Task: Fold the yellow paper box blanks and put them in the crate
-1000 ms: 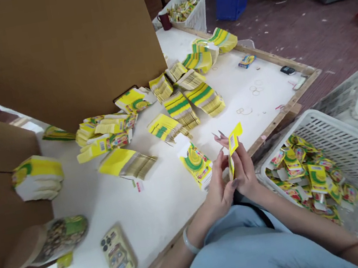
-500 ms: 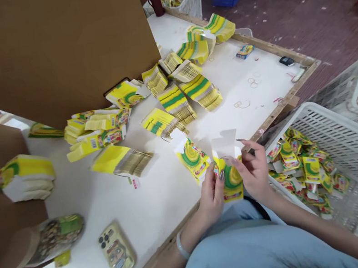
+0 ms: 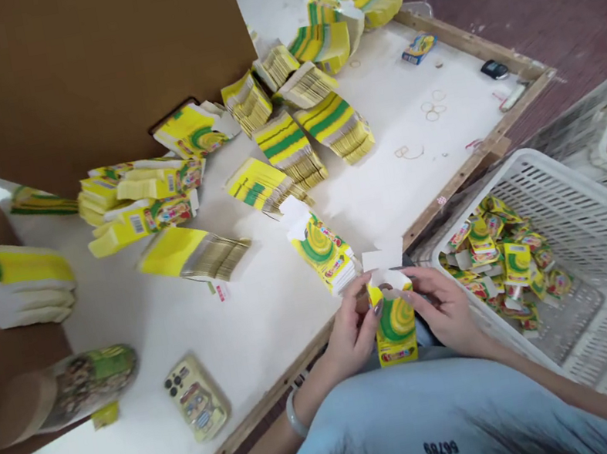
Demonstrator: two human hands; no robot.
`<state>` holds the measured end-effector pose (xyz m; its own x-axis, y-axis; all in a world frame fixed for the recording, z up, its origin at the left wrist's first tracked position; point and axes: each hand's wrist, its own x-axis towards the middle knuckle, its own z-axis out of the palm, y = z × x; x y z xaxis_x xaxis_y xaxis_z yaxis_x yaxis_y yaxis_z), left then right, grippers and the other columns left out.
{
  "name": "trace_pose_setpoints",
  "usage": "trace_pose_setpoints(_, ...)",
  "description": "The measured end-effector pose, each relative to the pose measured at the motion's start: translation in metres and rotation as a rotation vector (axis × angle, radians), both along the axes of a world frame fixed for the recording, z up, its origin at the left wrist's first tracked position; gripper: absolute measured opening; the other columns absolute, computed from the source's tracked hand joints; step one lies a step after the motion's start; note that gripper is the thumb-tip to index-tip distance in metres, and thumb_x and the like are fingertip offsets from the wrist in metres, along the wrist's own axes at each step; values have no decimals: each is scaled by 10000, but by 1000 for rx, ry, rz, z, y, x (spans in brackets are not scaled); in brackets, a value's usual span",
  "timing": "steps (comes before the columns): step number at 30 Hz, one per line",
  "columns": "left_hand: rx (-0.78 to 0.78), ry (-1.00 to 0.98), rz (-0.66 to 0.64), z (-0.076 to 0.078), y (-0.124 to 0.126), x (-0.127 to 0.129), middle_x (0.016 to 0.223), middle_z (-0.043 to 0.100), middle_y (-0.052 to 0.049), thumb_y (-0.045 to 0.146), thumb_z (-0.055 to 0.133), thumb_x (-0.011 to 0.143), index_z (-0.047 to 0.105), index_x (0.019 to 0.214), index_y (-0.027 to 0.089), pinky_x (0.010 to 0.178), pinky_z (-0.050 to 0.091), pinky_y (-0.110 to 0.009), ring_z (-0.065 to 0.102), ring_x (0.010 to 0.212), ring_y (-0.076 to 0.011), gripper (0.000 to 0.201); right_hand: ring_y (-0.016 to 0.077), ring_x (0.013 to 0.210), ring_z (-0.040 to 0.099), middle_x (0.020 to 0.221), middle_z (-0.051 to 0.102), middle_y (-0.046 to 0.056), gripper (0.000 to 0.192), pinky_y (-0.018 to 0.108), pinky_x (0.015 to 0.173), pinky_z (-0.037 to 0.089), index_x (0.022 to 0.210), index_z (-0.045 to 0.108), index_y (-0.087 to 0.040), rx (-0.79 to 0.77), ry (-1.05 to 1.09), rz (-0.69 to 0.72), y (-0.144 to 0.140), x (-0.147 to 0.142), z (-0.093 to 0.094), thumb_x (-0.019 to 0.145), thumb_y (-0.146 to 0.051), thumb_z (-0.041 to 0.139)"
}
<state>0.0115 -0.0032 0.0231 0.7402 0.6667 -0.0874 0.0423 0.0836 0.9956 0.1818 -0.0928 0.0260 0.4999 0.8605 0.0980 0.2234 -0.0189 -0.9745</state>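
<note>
Box (image 3: 396, 326), lower ctr-right of frame, is gripped near its open top by fingers of L hand (image 3: 348, 335) & R hand (image 3: 448, 309) on opp. sides, so light pressure should be applied, w/ white flap (image 3: 384, 255) left clear, lest prob. thin card be creased.

Between left hand (image 3: 350, 328) and right hand (image 3: 444, 310), carton (image 3: 395, 328); leftward on the counter (image 3: 263, 312), phone (image 3: 197, 398) right of jar (image 3: 93, 383); rightward, boxes (image 3: 517, 261) in basket (image 3: 596, 218).

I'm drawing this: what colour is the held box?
The box is mostly yellow, with green swirls; head view.
</note>
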Motion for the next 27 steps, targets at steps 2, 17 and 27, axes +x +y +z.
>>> trace_pose_setpoints(2,26,39,-19,3,1,-2,863,729,-67,509,516,1023,559,1384,216,606,589,-299,650,645,-172,467,166,666,710,809,767,28,215,274,615,592,1031,743,-220,-59,97,90,0,2,4,964,-406,661)
trace_pose_setpoints(17,137,80,-22,5,5,0,1312,744,-145,477,444,1054,606,1452,213,1036,591,-421,724,1202,-262,504,300,1185,734,1282,757,137,495,470,958,635,1263,721,-254,13,-102,416,-6,22,4,885,-574,723)
trace_pose_setpoints(27,304,71,81,12,9,7,1091,805,-98,403,509,1034,696,1325,280,866,676,-446,791,1006,-278,367,181,902,770,1085,795,55,465,343,777,658,1314,621,-233,-245,532,486,4,23,17,889,-380,737)
